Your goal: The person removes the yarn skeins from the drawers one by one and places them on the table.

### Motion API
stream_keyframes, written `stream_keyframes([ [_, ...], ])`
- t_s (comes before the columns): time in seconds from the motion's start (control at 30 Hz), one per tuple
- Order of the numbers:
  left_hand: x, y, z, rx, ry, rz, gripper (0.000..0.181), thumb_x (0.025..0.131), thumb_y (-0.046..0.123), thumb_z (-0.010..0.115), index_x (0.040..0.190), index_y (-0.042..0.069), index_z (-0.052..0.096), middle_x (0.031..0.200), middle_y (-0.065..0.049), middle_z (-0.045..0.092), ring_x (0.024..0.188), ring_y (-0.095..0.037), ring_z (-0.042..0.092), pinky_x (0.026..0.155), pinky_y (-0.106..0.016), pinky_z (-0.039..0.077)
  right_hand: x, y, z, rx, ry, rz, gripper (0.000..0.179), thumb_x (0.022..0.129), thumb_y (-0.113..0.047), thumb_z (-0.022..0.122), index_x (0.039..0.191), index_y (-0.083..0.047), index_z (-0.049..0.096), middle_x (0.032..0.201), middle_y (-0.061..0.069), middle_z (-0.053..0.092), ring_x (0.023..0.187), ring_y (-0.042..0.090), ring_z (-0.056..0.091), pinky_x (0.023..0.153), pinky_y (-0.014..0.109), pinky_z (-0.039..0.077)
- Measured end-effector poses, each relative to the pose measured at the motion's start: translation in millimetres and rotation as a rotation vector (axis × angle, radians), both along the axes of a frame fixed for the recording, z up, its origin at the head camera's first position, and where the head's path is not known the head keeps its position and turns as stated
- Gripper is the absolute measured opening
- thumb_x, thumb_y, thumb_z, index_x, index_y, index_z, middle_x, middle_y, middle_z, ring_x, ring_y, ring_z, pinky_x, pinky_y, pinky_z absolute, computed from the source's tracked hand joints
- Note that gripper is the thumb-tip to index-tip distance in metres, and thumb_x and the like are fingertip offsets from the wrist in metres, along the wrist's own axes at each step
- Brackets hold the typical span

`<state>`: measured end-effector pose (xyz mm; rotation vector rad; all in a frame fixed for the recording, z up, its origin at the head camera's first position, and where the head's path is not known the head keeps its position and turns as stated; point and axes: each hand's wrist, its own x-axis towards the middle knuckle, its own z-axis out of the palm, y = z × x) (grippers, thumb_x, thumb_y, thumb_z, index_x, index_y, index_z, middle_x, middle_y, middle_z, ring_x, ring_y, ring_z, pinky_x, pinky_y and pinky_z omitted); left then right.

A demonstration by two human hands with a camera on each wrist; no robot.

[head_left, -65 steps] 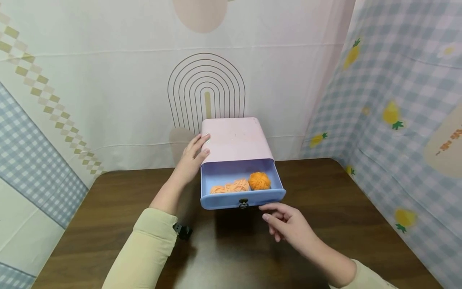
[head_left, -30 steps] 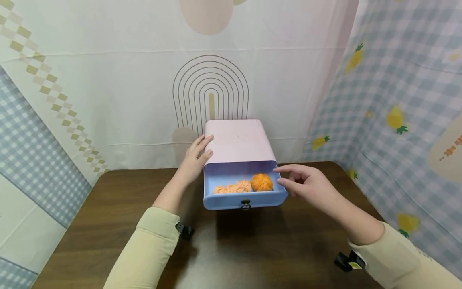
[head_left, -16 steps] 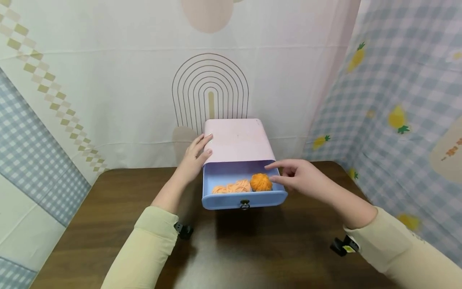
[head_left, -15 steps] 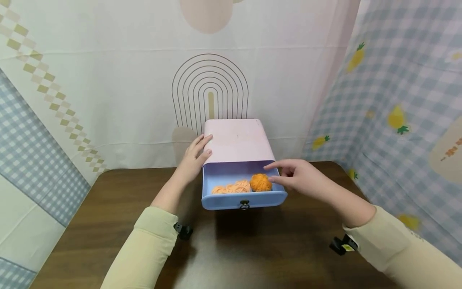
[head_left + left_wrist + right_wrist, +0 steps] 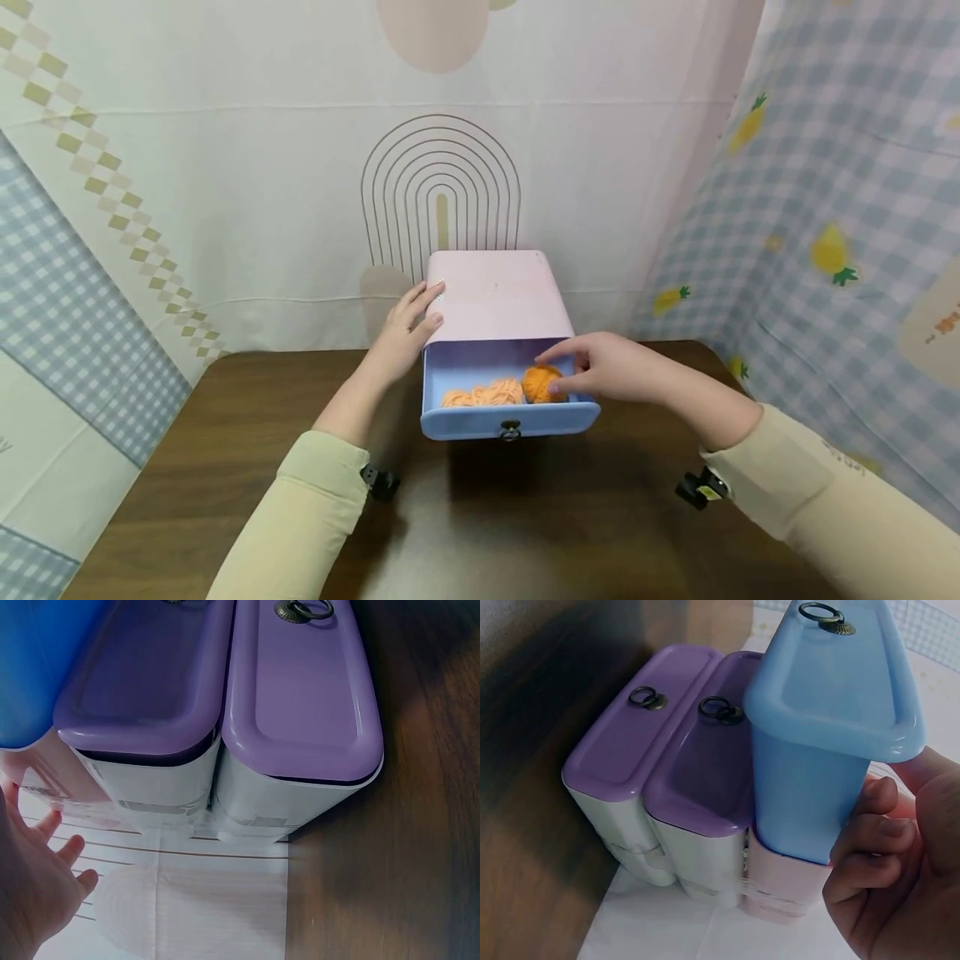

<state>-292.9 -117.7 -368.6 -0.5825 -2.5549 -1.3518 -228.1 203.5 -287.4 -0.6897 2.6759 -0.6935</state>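
Observation:
A blue drawer (image 5: 461, 426) is pulled out from the pink top casing (image 5: 498, 296) of a small drawer cabinet. Inside it lie an orange yarn ball (image 5: 538, 384) at the right and peach-coloured yarn (image 5: 487, 393) beside it. My right hand (image 5: 611, 367) reaches in over the drawer's right side, thumb and forefinger pinching the orange ball. In the right wrist view, its other fingers (image 5: 877, 836) curl beside the drawer's outer wall. My left hand (image 5: 401, 337) rests against the casing's left side, fingertips on its top edge.
Below the blue drawer, two closed purple drawers (image 5: 641, 724) show in the wrist views, each with a ring pull. The cabinet stands on a dark wooden table (image 5: 262, 467), close to a patterned cloth backdrop (image 5: 300, 208). A checked cloth (image 5: 847, 208) hangs at the right.
My right hand has risen from under the drawer front, come over its right side and moved left onto the orange yarn ball. My left hand has stayed on the casing.

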Motion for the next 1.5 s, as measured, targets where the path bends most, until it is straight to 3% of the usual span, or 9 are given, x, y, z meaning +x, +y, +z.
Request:
stream_keyframes([
  [0.2, 0.2, 2.1, -0.4, 0.004, -0.003, -0.003, 0.056, 0.1, 0.049, 0.044, 0.153, 0.031, 0.039, 0.164, -0.003, 0.02, 0.147, -0.041, 0.014, 0.11, -0.069, 0.015, 0.1, -4.5, 3.6, 0.106, 0.009, 0.045, 0.051, 0.085, -0.043, 0.077, 0.13, -0.021, 0.066, 0.059, -0.005, 0.041, 0.052, 0.013, 0.041, 0.051, 0.029, 0.035],
  [0.47, 1.1, 3.0, -0.3, 0.005, -0.008, 0.005, 0.056, 0.1, 0.05, 0.044, 0.153, 0.033, 0.04, 0.164, -0.001, 0.019, 0.147, -0.039, 0.013, 0.11, -0.069, 0.016, 0.4, -12.2, 7.6, 0.247, 0.053, 0.083, 0.055, 0.085, -0.043, 0.076, 0.131, -0.014, 0.066, 0.072, -0.001, 0.054, 0.061, 0.013, 0.048, 0.054, 0.03, 0.037],
  [0.6, 0.2, 1.2, -1.4, 0.008, -0.012, 0.007, 0.056, 0.1, 0.051, 0.044, 0.152, 0.035, 0.039, 0.164, 0.001, 0.018, 0.148, -0.038, 0.012, 0.11, -0.069, 0.016, -0.1, -16.8, 8.5, 0.303, 0.091, 0.11, 0.055, 0.085, -0.041, 0.076, 0.13, -0.012, 0.066, 0.09, -0.003, 0.066, 0.071, 0.014, 0.052, 0.06, 0.03, 0.041],
  [0.73, 0.2, -0.1, -0.9, 0.008, -0.012, 0.009, 0.056, 0.1, 0.053, 0.043, 0.152, 0.035, 0.04, 0.164, -0.002, 0.019, 0.148, -0.038, 0.012, 0.11, -0.069, 0.016, -0.1, -21.2, 9.1, 0.358, 0.126, 0.127, 0.053, 0.085, -0.039, 0.076, 0.129, -0.012, 0.067, 0.117, 0.0, 0.069, 0.092, 0.015, 0.061, 0.078, 0.036, 0.05],
  [0.8, 0.7, -0.5, -0.8, 0.004, -0.014, 0.01, 0.056, 0.1, 0.053, 0.043, 0.152, 0.035, 0.039, 0.164, -0.002, 0.019, 0.148, -0.038, 0.012, 0.11, -0.07, 0.015, -0.2, -23.6, 9.3, 0.386, 0.131, 0.123, 0.052, 0.085, -0.039, 0.076, 0.129, -0.013, 0.067, 0.121, 0.001, 0.068, 0.102, 0.018, 0.063, 0.087, 0.041, 0.051],
  [0.93, 1.7, -0.4, -1.0, -0.004, -0.016, 0.018, 0.056, 0.1, 0.053, 0.043, 0.152, 0.034, 0.039, 0.164, -0.002, 0.019, 0.148, -0.038, 0.013, 0.11, -0.069, 0.016, -0.4, -27.4, 9.2, 0.429, 0.133, 0.119, 0.051, 0.084, -0.04, 0.076, 0.128, -0.014, 0.068, 0.121, 0.002, 0.068, 0.109, 0.021, 0.063, 0.091, 0.045, 0.051],
  [1.1, 1.6, 0.9, -1.2, -0.004, -0.005, 0.019, 0.056, 0.1, 0.051, 0.044, 0.152, 0.033, 0.04, 0.164, -0.003, 0.02, 0.147, -0.039, 0.014, 0.111, -0.068, 0.016, 0.2, -28.4, 8.4, 0.454, 0.14, 0.109, 0.05, 0.084, -0.041, 0.077, 0.127, -0.015, 0.068, 0.12, 0.001, 0.069, 0.107, 0.021, 0.063, 0.089, 0.044, 0.052],
  [1.5, -0.2, 0.0, 0.6, 0.002, -0.015, 0.013, 0.055, 0.1, 0.052, 0.043, 0.152, 0.035, 0.039, 0.164, -0.002, 0.019, 0.147, -0.039, 0.013, 0.11, -0.069, 0.016, 2.9, -23.4, 6.4, 0.402, 0.19, 0.087, 0.052, 0.082, -0.044, 0.078, 0.126, -0.017, 0.069, 0.115, -0.001, 0.07, 0.096, 0.016, 0.063, 0.083, 0.041, 0.053],
])
